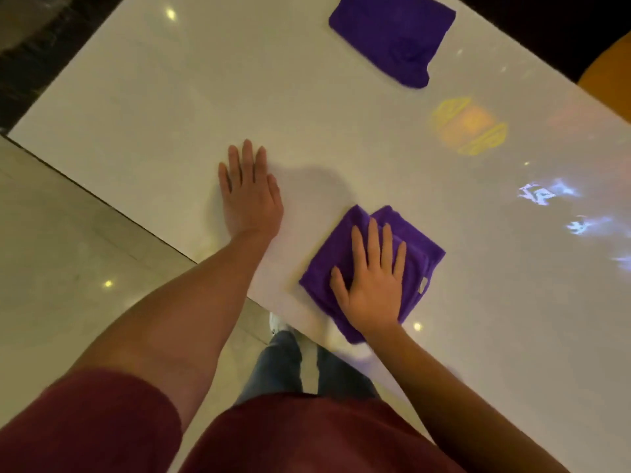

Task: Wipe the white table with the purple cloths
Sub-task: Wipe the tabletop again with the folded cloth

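The white table (164, 107) is glossy and runs from lower right to upper left. A folded purple cloth (420, 247) lies near its front edge. My right hand (372, 281) lies flat on top of that cloth, fingers spread, pressing it down. My left hand (249, 192) rests palm down on the bare tabletop to the left of the cloth, fingers apart and holding nothing. A second folded purple cloth (392, 32) lies at the far side of the table, untouched.
Coloured light reflections show on the tabletop: a yellow-orange one (469, 126) and blue-white ones (546, 194) at the right. Pale tiled floor (61, 240) lies left of the table edge. An orange object (611, 73) sits at the far right edge.
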